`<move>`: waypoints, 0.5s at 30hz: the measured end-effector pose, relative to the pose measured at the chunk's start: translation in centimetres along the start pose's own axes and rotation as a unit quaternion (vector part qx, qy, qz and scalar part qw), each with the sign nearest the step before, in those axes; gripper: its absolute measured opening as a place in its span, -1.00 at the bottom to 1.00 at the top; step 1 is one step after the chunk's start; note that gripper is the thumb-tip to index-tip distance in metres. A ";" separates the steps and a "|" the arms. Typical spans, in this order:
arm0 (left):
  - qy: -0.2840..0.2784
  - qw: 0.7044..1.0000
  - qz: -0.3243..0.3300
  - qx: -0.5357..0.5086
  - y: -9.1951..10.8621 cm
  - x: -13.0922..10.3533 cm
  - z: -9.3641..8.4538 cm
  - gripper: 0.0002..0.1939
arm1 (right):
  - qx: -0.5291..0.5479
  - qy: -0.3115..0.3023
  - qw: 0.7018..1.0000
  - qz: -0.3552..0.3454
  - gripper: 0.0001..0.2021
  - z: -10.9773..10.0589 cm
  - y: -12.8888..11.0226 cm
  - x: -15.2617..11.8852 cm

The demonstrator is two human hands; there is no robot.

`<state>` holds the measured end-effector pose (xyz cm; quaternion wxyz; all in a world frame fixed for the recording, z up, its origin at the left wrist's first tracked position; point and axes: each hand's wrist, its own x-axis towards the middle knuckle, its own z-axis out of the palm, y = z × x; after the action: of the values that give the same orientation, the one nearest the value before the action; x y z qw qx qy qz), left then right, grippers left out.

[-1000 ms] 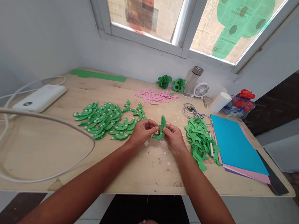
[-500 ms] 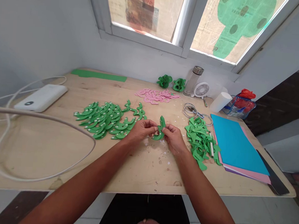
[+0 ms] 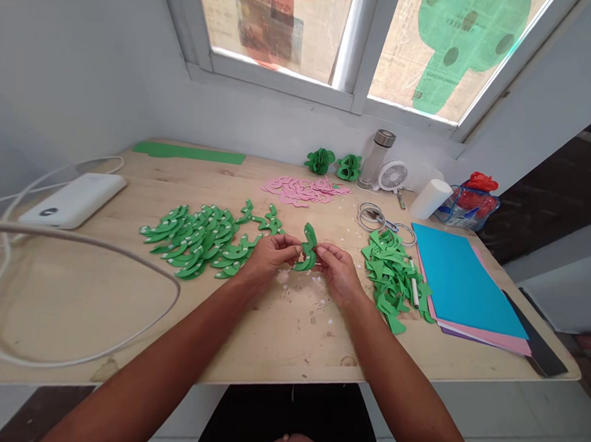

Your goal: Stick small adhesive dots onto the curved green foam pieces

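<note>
Pinching the green piece (image 3: 311, 238) at center frame, left hand (image 3: 263, 259) and right hand (image 3: 342, 274) on opposite sides.
Left fingertips and thumb grip its left side, right fingertips and thumb its right side; piece sits between the hands, upper part raised, lower part curved toward the left hand. Risks, judged: looks thin, so uneven pull from the two sides could crease or tear it; narrow grip could let it slip; if the pale patches (image 3: 144, 229) on the pile (image 3: 199, 242) at left are tape and it has them too, a misaligned press could stick it crooked. White bits (image 3: 330, 322) below could cling to any adhesive.
</note>
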<state>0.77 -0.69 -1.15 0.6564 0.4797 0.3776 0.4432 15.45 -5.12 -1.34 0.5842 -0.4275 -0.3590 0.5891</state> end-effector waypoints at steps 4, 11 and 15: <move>0.006 1.000 -0.001 0.008 0.3 -0.2 0.2 -0.82 | -0.009 0.009 1.000 0.001 -0.76 0.1 0.0 0.0; 0.014 0.999 0.006 0.038 0.4 -0.3 0.4 -0.85 | -0.056 0.025 0.998 -0.018 -0.78 0.4 0.0 -0.1; 0.016 0.999 0.002 0.044 0.5 -0.5 0.5 -0.86 | -0.079 0.042 0.996 -0.028 -0.79 0.5 -0.1 -0.1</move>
<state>0.99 -1.22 -0.50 0.6275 0.5018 0.4060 0.4355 15.00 -5.15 -1.07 0.5795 -0.4862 -0.3916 0.5239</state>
